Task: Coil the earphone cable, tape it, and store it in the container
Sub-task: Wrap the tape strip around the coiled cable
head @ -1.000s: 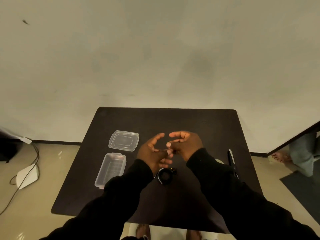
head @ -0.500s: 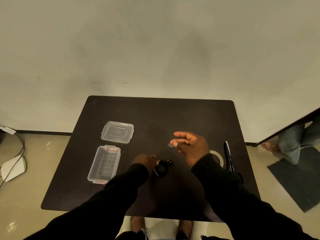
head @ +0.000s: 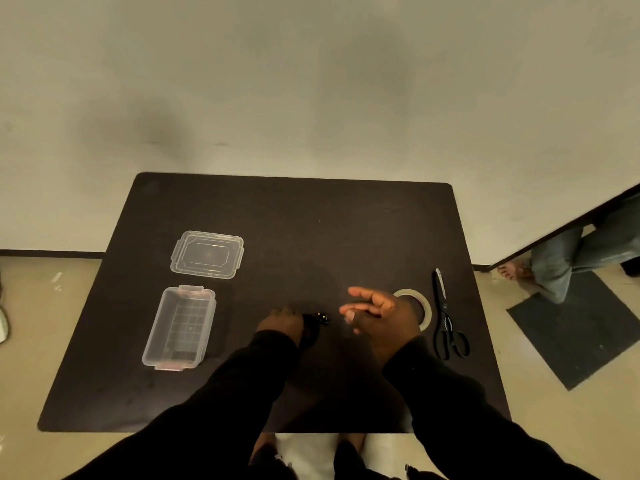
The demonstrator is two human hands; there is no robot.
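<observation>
The black coiled earphone cable (head: 315,323) lies on the dark table (head: 294,230) near its front middle. My left hand (head: 284,323) is closed over the coil's left side and hides most of it. My right hand (head: 377,317) hovers just to the right, fingers together, pinching what looks like a small clear piece of tape at the fingertips. The clear open container (head: 180,327) stands at the left, and its lid (head: 207,254) lies flat behind it. A tape roll (head: 424,306) sits partly hidden behind my right hand.
Black scissors (head: 446,320) lie at the table's right edge, beside the tape roll. Another person's bare foot and trouser leg (head: 554,265) are on the floor at the right, next to a dark mat (head: 581,327).
My hands have come apart. The left one dropped down onto the coiled cable on the table. The right one stayed raised with the bit of tape. The view shifted, showing the tape roll and scissors.
</observation>
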